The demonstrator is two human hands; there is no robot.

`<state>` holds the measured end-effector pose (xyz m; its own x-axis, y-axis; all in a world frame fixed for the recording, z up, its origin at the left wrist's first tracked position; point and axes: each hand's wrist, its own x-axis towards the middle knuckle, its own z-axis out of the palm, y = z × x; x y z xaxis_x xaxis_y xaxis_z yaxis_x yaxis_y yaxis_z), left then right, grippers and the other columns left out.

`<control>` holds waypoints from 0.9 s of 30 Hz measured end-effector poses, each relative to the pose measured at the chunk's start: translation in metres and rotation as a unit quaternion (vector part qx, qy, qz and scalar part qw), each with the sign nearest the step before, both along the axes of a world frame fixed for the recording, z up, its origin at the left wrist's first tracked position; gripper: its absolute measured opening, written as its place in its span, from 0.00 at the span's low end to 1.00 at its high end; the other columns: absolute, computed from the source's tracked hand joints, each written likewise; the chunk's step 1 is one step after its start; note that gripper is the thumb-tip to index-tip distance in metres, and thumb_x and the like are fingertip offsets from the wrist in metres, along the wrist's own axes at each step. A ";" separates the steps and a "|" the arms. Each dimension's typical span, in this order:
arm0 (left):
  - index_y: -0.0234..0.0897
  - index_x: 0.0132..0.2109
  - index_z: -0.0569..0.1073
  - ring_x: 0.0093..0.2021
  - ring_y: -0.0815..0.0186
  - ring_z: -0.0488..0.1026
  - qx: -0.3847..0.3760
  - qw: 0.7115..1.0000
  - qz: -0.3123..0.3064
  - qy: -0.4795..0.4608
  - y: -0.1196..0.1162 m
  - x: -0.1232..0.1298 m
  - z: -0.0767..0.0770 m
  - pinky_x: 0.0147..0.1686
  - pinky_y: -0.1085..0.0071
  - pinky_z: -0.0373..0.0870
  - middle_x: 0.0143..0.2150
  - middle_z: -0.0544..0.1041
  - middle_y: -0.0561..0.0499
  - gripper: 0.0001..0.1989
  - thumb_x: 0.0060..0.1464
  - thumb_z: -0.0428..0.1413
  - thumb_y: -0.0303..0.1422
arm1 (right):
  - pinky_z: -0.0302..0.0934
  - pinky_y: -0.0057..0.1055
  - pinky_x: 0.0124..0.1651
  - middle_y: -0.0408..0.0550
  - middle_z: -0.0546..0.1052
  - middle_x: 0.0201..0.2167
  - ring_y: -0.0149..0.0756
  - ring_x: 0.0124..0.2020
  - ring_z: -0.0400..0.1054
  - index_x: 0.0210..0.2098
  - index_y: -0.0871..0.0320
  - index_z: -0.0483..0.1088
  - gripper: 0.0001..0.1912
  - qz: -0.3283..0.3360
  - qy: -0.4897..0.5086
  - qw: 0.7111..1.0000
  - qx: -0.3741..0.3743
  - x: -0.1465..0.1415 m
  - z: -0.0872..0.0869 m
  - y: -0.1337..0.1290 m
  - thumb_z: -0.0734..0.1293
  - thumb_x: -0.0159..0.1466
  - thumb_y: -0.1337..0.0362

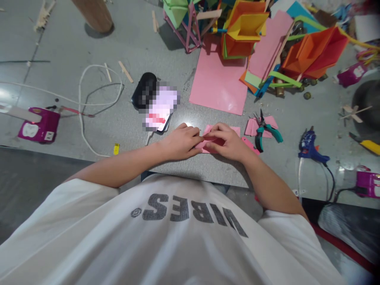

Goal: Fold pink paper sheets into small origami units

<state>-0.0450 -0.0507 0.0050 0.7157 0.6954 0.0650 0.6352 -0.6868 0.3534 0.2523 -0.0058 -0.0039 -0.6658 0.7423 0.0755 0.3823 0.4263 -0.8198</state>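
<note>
Close to the table's front edge, a small piece of pink paper (209, 147) lies between my two hands, partly folded over. My left hand (184, 141) pinches its left side between thumb and fingers. On the fold, my right hand (225, 141) grips the paper with thumb and fingertips; part of the sheet is hidden beneath this hand. Just right of it are pliers with teal handles (259, 138), resting partly on more folded pink paper pieces (269, 122). Beyond my hands lies a large pink paper sheet (218, 85).
A lit phone (163, 103) and a black case (144, 90) lie ahead on the left, with a white cable (79, 95). Folded orange and yellow paper shapes (246, 27) crowd the back. A blue glue gun (310, 146) and a yellow cutter (368, 144) are at right.
</note>
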 end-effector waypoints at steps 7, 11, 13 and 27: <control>0.36 0.60 0.90 0.54 0.48 0.86 -0.042 0.999 0.002 -0.018 0.003 -0.001 0.002 0.61 0.52 0.73 0.53 0.88 0.39 0.16 0.88 0.64 0.44 | 0.73 0.62 0.59 0.56 0.82 0.48 0.58 0.50 0.78 0.63 0.46 0.95 0.40 0.010 -0.068 0.997 0.041 -0.004 -0.001 0.000 0.68 0.85 0.22; 0.37 0.59 0.90 0.54 0.48 0.85 -0.059 0.998 0.009 -0.024 0.004 -0.002 0.004 0.62 0.53 0.73 0.53 0.87 0.40 0.14 0.86 0.66 0.43 | 0.73 0.62 0.59 0.58 0.82 0.49 0.61 0.51 0.77 0.69 0.48 0.92 0.48 -0.019 -0.103 0.992 0.076 -0.004 -0.004 0.001 0.64 0.82 0.16; 0.37 0.60 0.90 0.54 0.48 0.85 -0.064 0.998 0.011 -0.022 0.004 -0.001 0.005 0.62 0.53 0.73 0.52 0.87 0.41 0.14 0.86 0.66 0.43 | 0.72 0.61 0.57 0.58 0.81 0.48 0.61 0.50 0.75 0.71 0.50 0.91 0.54 -0.031 -0.126 0.987 0.097 -0.003 -0.006 0.003 0.63 0.80 0.12; 0.36 0.59 0.88 0.55 0.46 0.86 -0.079 0.996 0.035 -0.024 0.003 0.002 0.007 0.63 0.52 0.73 0.51 0.87 0.41 0.15 0.86 0.68 0.44 | 0.66 0.67 0.66 0.58 0.81 0.53 0.64 0.58 0.74 0.43 0.49 0.82 0.39 -0.060 -0.103 0.985 0.124 -0.009 -0.005 -0.004 0.66 0.85 0.21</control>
<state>-0.0430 -0.0475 0.0116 0.6645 0.7471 -0.0162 0.6588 -0.5755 0.4846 0.2437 -0.0096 -0.0088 -0.5938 0.7929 0.1369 0.5903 0.5449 -0.5955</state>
